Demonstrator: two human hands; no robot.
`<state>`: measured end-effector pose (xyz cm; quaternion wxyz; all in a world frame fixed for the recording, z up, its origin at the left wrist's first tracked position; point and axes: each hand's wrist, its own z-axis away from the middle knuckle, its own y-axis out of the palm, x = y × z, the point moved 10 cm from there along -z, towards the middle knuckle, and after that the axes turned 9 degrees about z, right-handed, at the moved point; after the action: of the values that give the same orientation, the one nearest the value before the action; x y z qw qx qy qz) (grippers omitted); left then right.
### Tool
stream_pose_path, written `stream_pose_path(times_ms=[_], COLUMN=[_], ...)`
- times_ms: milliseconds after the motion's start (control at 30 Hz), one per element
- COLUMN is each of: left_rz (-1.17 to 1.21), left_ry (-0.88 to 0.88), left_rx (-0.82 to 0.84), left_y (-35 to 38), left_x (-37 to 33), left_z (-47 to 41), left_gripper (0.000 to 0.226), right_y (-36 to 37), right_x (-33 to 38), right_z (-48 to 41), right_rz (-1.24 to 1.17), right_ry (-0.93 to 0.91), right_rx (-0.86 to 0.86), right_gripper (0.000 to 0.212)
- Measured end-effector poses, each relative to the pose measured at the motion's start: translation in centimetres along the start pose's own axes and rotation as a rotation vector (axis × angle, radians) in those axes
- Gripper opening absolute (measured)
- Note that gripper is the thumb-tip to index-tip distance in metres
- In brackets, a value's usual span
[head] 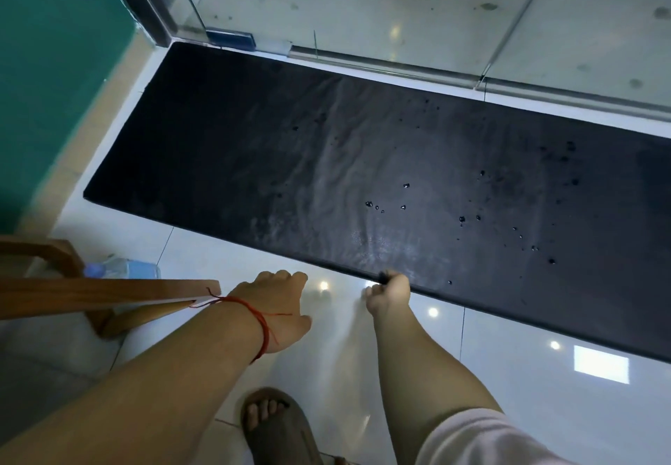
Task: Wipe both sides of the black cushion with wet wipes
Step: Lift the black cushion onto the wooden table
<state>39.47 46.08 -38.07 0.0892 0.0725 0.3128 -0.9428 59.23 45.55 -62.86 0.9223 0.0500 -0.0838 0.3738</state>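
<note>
A long black cushion [363,159] lies flat on the white tiled floor along a glass door, with water drops and pale wipe streaks on its top. My right hand [387,294] grips the cushion's near edge, fingers curled round it. My left hand [279,305], with a red string on its wrist, hovers just left of it above the floor, fingers bent downward and holding nothing. No wet wipe shows in either hand.
A wooden chair frame [101,294] stands at the left, with a clear plastic bottle [123,268] lying behind it. A green wall [54,83] rises at the far left. The glass door's metal rail [435,72] borders the cushion's far side. My sandalled foot [276,424] is on the tiles below.
</note>
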Motion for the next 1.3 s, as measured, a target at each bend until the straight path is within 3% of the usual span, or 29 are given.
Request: stream_pose_path(times_ms=[233,400,633,767,933,1067,1133,1233,1300], left_rz=[0.087,0.101,0.231,0.484,0.865,1.301,1.485,1.698,1.823], left_ry=[-0.013,-0.022,-0.055,-0.117,-0.177,-0.17,-0.119,-0.084,-0.035], left_rx=[-0.015,-0.016,-0.105,-0.169,-0.349,-0.428,-0.476,-0.499,-0.457], left_y=[-0.5,-0.9,-2.6,-3.3,-6.7,-10.4,-12.5,-14.9,-16.2], left_x=[0.7,0.7,1.4,3.3,4.5,3.7,3.5,3.2,2.2], left_z=[-0.2,-0.2,0.1,1.2,3.9,6.0,6.8,7.7,8.6], left_gripper=[0.075,0.076,0.072,0.066,0.057,0.043,0.056,0.081,0.094], right_y=[0.1,2.4,6.8,8.6,10.0,9.9,9.1,7.6,6.4], right_x=[0.9,2.7,8.1,10.9,14.9,17.6,18.6,19.6,20.4], right_z=[1.7,4.3,9.3,12.7,20.4,25.7,28.7,33.2,35.9], right_rz=[-0.072,-0.26,-0.206,-0.181,-0.208,-0.265,-0.296,-0.316,-0.37], right_ry=[-0.019,-0.09,-0.237,-0.273,-0.357,-0.42,-0.449,-0.464,-0.474], right_rx=[0.01,0.15,0.365,0.374,0.416,0.469,0.475,0.528,0.564], right_gripper=[0.018,0.065,0.043,0.06,0.04,0.056,0.051,0.018,0.017])
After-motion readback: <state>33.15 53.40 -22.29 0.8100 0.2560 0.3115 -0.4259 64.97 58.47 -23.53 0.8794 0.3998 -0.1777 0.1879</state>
